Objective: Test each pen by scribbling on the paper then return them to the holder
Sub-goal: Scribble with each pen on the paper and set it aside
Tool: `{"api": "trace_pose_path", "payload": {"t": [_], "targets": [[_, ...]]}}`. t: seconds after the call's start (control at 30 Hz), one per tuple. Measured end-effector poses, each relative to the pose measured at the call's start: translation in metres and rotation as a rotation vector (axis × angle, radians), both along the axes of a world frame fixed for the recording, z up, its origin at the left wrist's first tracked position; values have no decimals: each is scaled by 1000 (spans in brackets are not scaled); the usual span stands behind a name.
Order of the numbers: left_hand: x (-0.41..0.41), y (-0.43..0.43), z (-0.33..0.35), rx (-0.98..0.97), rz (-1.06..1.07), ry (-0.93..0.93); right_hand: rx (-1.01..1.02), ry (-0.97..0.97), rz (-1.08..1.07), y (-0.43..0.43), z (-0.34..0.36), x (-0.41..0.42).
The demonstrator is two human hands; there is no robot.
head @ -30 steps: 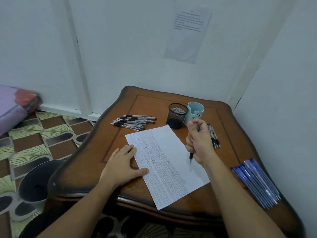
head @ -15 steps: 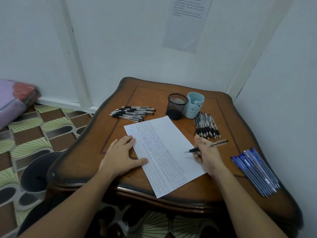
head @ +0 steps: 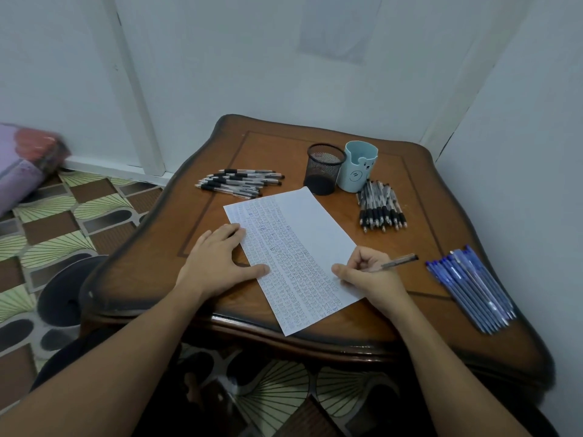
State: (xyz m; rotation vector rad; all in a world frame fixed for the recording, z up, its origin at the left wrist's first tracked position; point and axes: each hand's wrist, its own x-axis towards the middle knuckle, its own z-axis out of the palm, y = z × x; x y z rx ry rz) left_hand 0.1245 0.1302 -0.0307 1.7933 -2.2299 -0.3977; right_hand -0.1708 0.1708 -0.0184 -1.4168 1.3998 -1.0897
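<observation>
While the left hand point(head: 217, 263) lies flat with fingers spread on the paper point(head: 293, 247), the right hand point(head: 369, 275), fingers closed around the pen point(head: 399, 261), should scribble lightly in the paper's blank right margin.

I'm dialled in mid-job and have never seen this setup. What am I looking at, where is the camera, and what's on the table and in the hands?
There is no machine: a person works with two bare hands, filmed by a wide-angle camera on their head looking down. The left hand lies flat on the edge of the paper, which is mostly filled with scribbles. The right hand holds a pen over the sheet. On the wooden table stand a black mesh holder and a light blue cup. Three pen groups lie loose: black-grip pens at the left, more by the cup, blue pens at the right.
</observation>
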Motion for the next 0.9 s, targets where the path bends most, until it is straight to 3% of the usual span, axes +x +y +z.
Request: {"api": "trace_pose_path", "payload": {"t": [0.1, 0.3, 0.77, 0.9], "targets": [[0, -1, -1, -4, 3, 1, -45, 20, -83, 2, -7, 1], [0, 0, -2, -12, 4, 6, -49, -2, -44, 2, -12, 4], [0, 1, -1, -1, -3, -1, -73, 144, -20, 1, -15, 2], [-1, 0, -2, 0, -4, 1, -61, 77, -15, 1, -14, -1]]}}
